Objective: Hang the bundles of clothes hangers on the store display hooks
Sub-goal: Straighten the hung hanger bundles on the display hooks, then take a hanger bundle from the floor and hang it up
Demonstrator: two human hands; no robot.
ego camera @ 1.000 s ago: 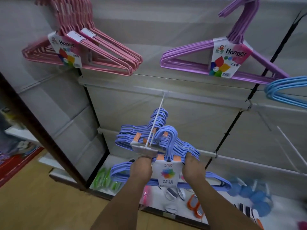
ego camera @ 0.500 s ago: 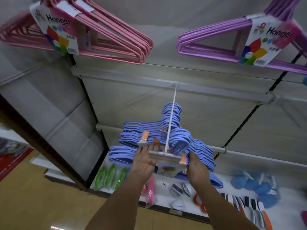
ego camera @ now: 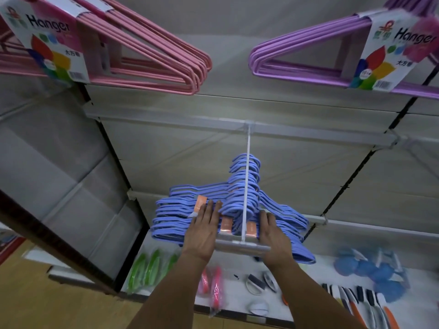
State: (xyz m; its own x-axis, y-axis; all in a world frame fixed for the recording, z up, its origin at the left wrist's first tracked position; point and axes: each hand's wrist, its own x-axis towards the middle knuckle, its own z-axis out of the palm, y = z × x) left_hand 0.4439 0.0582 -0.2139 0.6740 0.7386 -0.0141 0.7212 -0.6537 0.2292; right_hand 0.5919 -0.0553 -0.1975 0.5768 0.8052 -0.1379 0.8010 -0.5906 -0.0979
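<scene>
Since the earlier frame, the blue hanger bundles (ego camera: 228,210) are pushed further back along the white display hook (ego camera: 247,186); the left hand (ego camera: 202,231) is pressed flat with fingers spread, the right hand (ego camera: 273,236) laid open against them, so seating appears nearly finished.

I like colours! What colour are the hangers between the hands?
Blue hangers, with little orange bands; the head view shows them.

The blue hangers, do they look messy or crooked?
A bit messy. The blue hanger bundles on the white hook are fanned at different angles, not flat like the pink bundle above. Both hands press on them.
</scene>
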